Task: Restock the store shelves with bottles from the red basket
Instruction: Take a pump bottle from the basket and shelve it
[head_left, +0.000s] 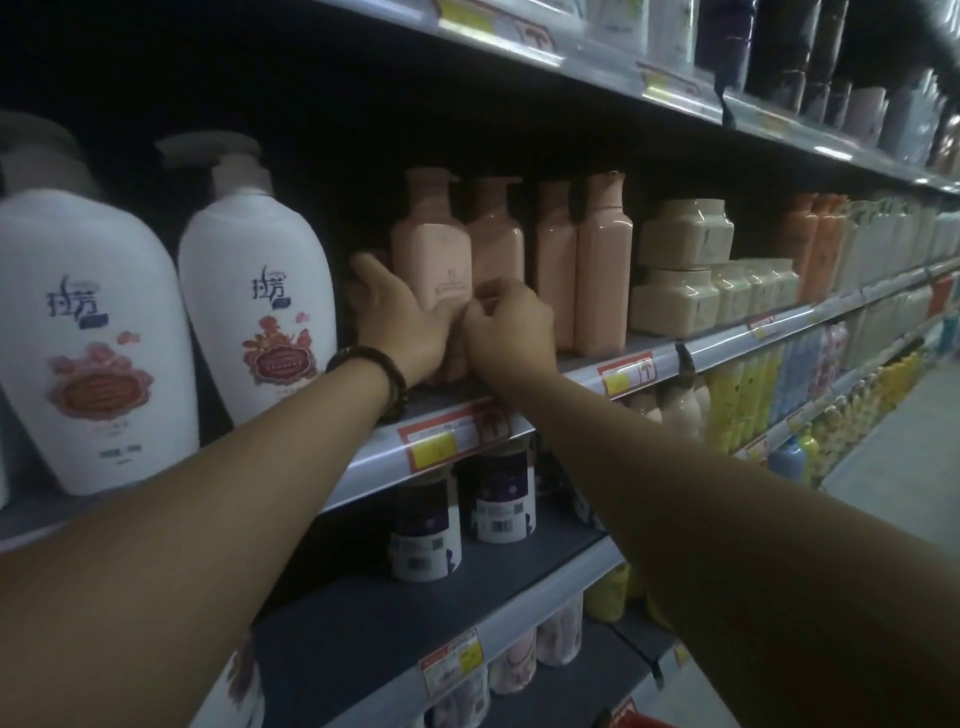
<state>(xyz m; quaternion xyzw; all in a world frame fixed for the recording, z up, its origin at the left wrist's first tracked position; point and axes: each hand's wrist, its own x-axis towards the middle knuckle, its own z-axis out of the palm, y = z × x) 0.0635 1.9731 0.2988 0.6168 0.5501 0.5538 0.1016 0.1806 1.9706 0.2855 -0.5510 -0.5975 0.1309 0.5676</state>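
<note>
Pink bottles (431, 249), white floral-print pump bottles (260, 291), beige jars (685, 234), dark beaded bracelet (384, 374).

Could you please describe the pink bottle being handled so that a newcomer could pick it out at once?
Find the shelf carrying two big white pump bottles; a row of pink bottles stands just to their right. The one wanted is the pink bottle nearest the white ones, and unlike its neighbours it has the left hand wrapped round it.

Two white pump bottles (257, 280), "拉芳" on each
</note>
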